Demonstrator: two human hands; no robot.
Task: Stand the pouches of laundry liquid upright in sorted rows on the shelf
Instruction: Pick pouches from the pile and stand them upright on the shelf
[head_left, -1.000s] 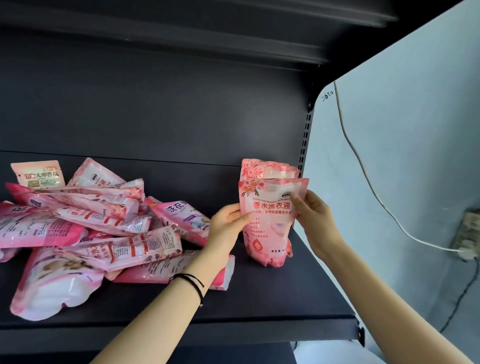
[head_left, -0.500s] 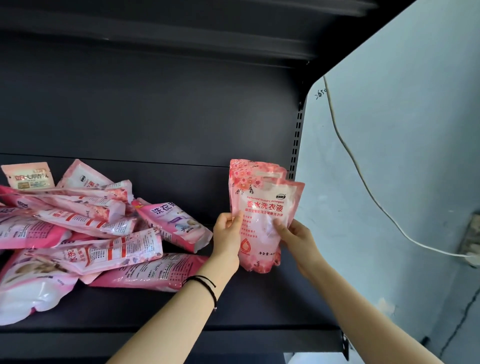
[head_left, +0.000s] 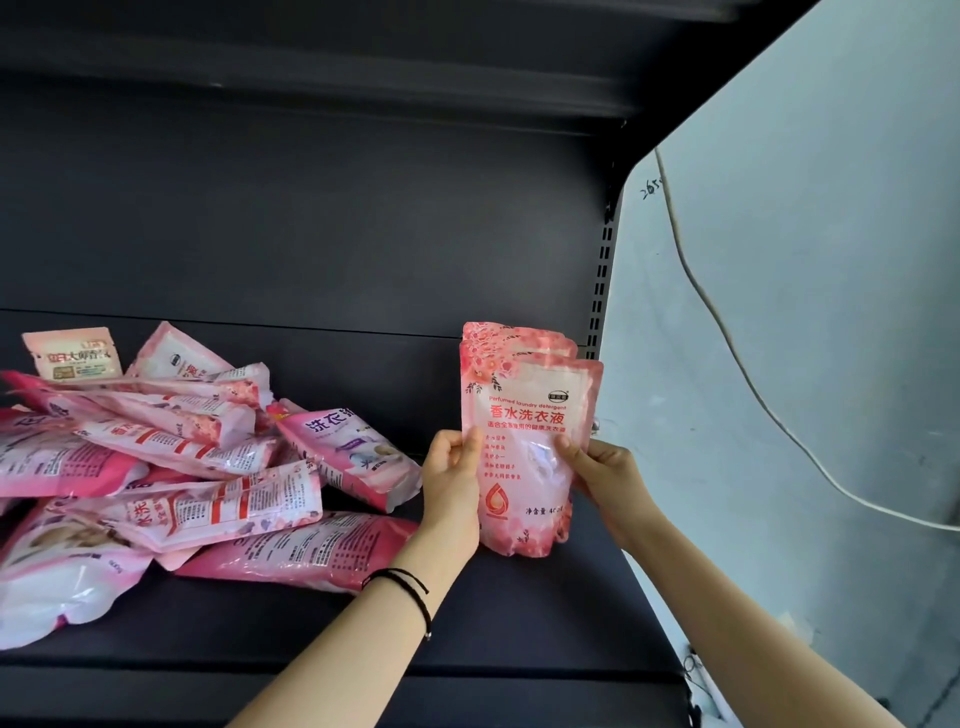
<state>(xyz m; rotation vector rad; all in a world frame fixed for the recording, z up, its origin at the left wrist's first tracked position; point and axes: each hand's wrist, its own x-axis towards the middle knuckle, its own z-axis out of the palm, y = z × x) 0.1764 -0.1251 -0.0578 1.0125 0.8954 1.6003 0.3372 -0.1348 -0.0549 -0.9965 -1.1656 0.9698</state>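
A light pink pouch (head_left: 524, 467) with red lettering stands upright at the right end of the dark shelf (head_left: 545, 613). My left hand (head_left: 452, 483) pinches its left edge and my right hand (head_left: 605, 478) grips its right edge. Behind it the tops of other upright pink pouches (head_left: 511, 340) show, close to the shelf's right upright. A heap of several pink pouches (head_left: 171, 467) lies flat and jumbled on the left half of the shelf.
The dark back panel (head_left: 311, 234) closes the shelf behind, and another shelf board (head_left: 363, 78) runs overhead. A pale wall (head_left: 805, 312) with a white cable (head_left: 727, 332) lies to the right of the slotted upright (head_left: 602, 291).
Both hands slid lower on the front pouch's edges, from near its top to its middle. The pouch stays upright in front of the row.
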